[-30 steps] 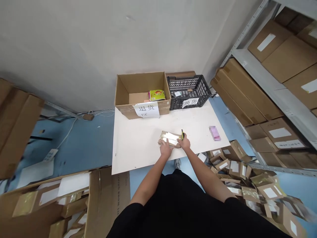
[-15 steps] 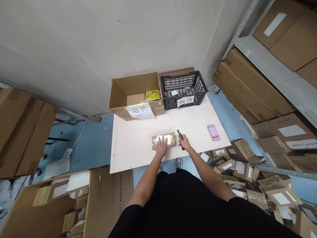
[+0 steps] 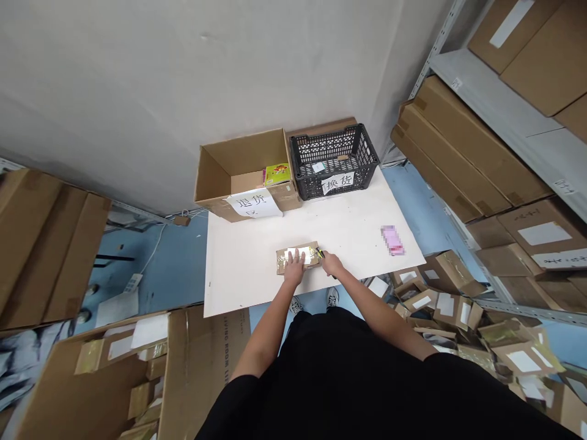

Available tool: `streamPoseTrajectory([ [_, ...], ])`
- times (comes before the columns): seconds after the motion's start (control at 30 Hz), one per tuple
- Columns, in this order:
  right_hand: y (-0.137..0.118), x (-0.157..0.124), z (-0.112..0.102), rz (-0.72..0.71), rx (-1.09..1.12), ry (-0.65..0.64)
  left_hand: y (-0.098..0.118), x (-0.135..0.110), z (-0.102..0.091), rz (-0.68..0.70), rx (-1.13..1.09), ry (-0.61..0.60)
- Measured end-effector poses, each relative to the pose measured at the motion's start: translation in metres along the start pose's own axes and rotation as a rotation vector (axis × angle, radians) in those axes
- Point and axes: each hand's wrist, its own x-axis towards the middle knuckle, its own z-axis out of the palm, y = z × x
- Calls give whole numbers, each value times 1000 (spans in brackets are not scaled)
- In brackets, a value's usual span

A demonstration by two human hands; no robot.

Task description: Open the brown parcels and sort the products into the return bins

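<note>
A small taped cardboard parcel with a white label lies on the white table, near its front edge. My left hand rests flat on top of the parcel, fingers spread. My right hand is closed round a yellow and black utility knife, whose tip touches the parcel's right end.
At the table's back stand an open cardboard box with a paper sign and a black plastic crate. A pink item lies on the table's right. Several small parcels litter the floor at right; a big carton sits at left; shelves hold boxes.
The parcel has been turned to lie level and shifted slightly left. My right hand brought the knife from beside the parcel to its right end. The view drifted.
</note>
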Motion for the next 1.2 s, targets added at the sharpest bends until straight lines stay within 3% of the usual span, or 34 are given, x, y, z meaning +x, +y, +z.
streamPoseTrajectory([
  [0.17, -15, -12, 10, 55, -179, 31, 0, -3, -7, -1, -33, -6],
  [0.33, -16, -25, 21, 51, -202, 23, 2, -3, -10, -5, -39, -14],
  [0.5, -9, -32, 12, 94, -137, -35, 3, -4, -13, 3, -17, 0],
  [0.6, -2, -39, 9, 74, -71, 100, -9, 1, -26, 31, -45, 23],
  [0.73, 2, -39, 33, 103, 133, 216, -35, 10, -46, 25, -56, 98],
  [0.83, -5, -19, 56, 180, 169, 269, -45, 7, -44, 18, -46, 58],
  [0.93, -23, 18, 60, 211, 183, 390, -41, -8, -28, -115, -47, 65],
  [1.0, -41, 46, 48, 191, 195, 441, -35, -19, -17, -154, -60, 25],
  [1.07, -59, 71, 31, 127, 156, 467, -32, -29, -12, -83, -79, -28],
  [1.2, -72, 89, 1, 36, 151, 454, -41, -26, -24, 63, -30, 48],
])
